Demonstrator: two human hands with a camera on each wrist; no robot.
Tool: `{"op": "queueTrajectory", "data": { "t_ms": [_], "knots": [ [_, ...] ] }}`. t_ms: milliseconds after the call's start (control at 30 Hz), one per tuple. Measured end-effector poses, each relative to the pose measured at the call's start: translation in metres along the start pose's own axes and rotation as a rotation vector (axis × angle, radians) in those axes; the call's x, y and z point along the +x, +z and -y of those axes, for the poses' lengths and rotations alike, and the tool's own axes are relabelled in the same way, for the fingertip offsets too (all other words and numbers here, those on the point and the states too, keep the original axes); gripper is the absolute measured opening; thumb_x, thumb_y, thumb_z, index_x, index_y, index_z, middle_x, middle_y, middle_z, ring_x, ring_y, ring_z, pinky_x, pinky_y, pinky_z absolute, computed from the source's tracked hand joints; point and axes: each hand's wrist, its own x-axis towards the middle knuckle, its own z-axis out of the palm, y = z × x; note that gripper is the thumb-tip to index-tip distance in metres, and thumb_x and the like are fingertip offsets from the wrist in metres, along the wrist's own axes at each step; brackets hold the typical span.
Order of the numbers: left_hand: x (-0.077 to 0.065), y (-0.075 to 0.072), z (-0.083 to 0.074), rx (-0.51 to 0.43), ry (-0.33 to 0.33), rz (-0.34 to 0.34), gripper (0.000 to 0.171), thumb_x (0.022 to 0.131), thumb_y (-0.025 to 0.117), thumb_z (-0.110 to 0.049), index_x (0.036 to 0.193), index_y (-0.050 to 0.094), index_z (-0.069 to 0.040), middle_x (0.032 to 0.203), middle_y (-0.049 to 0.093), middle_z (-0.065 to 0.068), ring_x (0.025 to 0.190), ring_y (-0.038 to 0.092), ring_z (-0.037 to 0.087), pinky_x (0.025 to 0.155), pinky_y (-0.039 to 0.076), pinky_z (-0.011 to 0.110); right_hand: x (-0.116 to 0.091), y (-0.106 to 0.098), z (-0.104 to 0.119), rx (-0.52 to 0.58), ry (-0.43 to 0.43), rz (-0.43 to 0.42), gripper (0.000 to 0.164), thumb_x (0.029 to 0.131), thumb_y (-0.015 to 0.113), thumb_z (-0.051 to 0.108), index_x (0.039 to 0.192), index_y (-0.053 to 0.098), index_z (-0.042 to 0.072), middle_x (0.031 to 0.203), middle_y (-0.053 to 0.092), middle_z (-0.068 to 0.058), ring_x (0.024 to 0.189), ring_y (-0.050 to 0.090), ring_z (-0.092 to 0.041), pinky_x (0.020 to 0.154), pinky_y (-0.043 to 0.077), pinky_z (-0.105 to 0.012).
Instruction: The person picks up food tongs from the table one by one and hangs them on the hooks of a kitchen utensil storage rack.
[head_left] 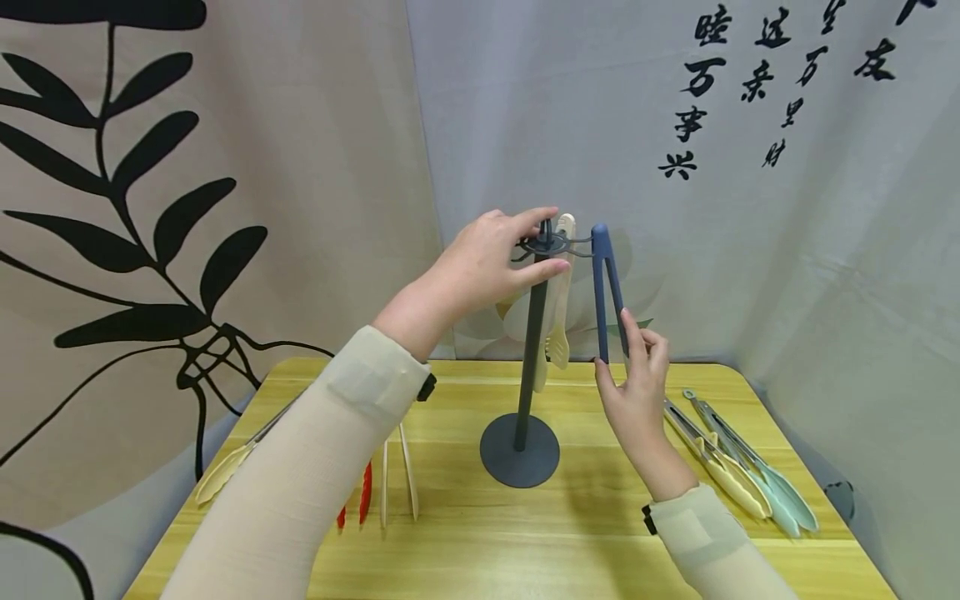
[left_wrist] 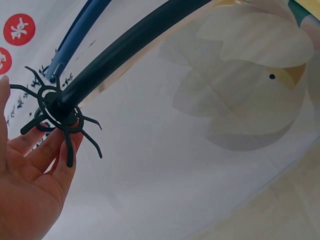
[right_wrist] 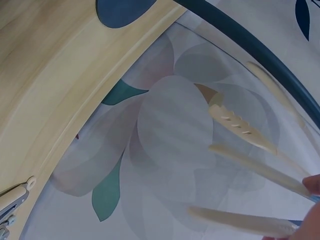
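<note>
A dark grey utensil stand (head_left: 528, 367) with curved hooks round its top stands upright on a round base. My left hand (head_left: 487, 258) holds the hook ring (left_wrist: 52, 107), thumb and fingers about its top. With its blue bend up at a right-hand hook, a pair of tongs (head_left: 602, 292) hangs point down. My right hand (head_left: 636, 400) pinches its arms low down, thumb on one side, fingers on the other. The cream tips (right_wrist: 257, 170) show apart in the right wrist view; in the head view my hand hides them. Behind the pole hangs a cream slotted utensil (head_left: 561, 308).
Metal-handled tongs with pale yellow tips (head_left: 738, 487) and mint tips (head_left: 791, 496) lie at the table's right. On the left are yellow-tipped tongs (head_left: 225, 471), red tips (head_left: 366, 492) and cream tips (head_left: 409, 475), partly behind my left sleeve. A printed curtain (head_left: 337, 167) hangs behind the wooden table (head_left: 450, 550).
</note>
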Motion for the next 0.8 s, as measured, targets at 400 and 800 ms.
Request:
{"op": "queueTrajectory", "data": {
  "t_ms": [400,800],
  "knots": [
    [0.0009,0.0009,-0.0022,0.004,-0.006,0.012,0.069,0.086,0.056,-0.059,0.146,0.036,-0.029,0.127,0.061,-0.002,0.115,0.049,0.019,0.094,0.045,0.037,-0.0035,0.0021,-0.0017,-0.031,-0.015,-0.015,0.077,0.080,0.068,-0.005,0.146,0.037,0.020,0.116,0.037,-0.023,0.097,0.036,-0.032,0.077,0.031,-0.038],
    [0.0018,0.0018,-0.0025,0.006,0.000,0.007,0.069,0.086,0.056,-0.059,0.145,0.037,-0.029,0.127,0.061,-0.001,0.115,0.049,0.019,0.095,0.044,0.035,-0.0037,0.0055,-0.0016,-0.035,-0.022,-0.005,0.077,0.080,0.069,-0.005,0.146,0.038,0.021,0.117,0.037,-0.024,0.101,0.039,-0.035,0.079,0.034,-0.041]
  ]
}}
